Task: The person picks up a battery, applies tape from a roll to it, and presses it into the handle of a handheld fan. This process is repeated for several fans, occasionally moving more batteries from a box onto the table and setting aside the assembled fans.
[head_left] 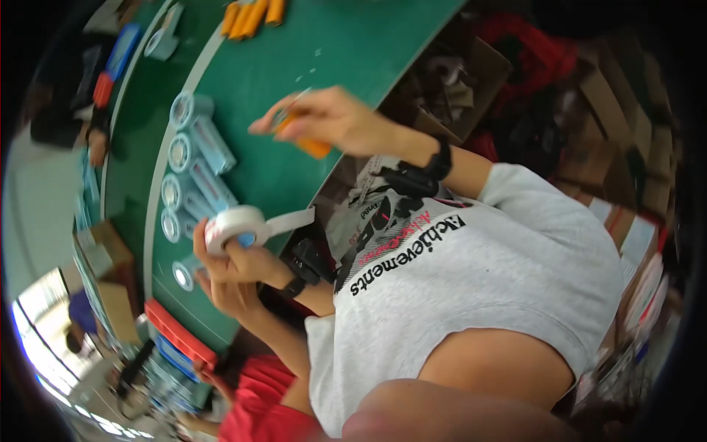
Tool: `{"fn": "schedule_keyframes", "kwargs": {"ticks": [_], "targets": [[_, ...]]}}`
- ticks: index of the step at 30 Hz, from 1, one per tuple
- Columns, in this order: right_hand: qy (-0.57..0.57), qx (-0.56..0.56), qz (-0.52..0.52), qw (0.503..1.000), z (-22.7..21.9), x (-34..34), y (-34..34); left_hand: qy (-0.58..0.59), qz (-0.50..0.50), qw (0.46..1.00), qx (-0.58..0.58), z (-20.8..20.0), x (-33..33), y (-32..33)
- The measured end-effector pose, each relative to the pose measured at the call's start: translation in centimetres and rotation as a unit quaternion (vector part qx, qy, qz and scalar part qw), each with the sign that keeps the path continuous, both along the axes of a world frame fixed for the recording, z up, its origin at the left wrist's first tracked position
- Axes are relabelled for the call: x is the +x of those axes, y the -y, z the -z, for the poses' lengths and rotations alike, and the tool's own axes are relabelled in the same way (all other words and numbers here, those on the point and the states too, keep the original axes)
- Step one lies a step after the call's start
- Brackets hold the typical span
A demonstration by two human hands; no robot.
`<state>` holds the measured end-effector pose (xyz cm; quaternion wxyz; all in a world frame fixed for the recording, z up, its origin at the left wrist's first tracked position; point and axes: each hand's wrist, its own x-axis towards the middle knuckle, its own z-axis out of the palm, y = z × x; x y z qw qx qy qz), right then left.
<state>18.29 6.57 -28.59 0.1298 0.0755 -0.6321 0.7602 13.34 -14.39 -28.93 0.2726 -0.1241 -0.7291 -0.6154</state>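
My left hand (pixel 239 261) grips a white roll of tape (pixel 234 225), and a loose strip of tape (pixel 291 219) sticks out from the roll toward my body. My right hand (pixel 335 118) is raised over the green table (pixel 294 66) and is closed on an orange cutter (pixel 313 146); a thin pale sliver shows at its fingertips. A black band sits on each wrist. My grey printed T-shirt (pixel 479 272) fills the lower right. Just beyond the roll, several light-blue wrapped cylinders (pixel 195 158) lie in a row on the table.
Several orange cutters (pixel 250 16) lie at the table's far end. A red tray (pixel 180 331) sits at the near edge. Another person's hand (pixel 228 298) and red clothing (pixel 258 398) are below my left hand. Cardboard boxes (pixel 456 81) are stacked beside the table.
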Motion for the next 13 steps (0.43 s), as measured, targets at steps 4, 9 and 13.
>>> {"fn": "schedule_keyframes", "kwargs": {"ticks": [4,9,13], "targets": [[0.007,0.005,-0.047,0.999,-2.4,-1.7,2.3,-0.027,-0.01,0.999,-0.023,-2.0,0.0,-1.2],[0.099,0.028,-0.124,0.987,-2.7,-3.5,1.6,0.03,0.086,0.986,-0.138,-2.6,-2.1,-4.0],[-0.033,-0.181,0.044,0.982,-0.6,-6.3,3.9,0.119,0.122,0.984,0.049,-2.2,-5.0,-6.4]]}}
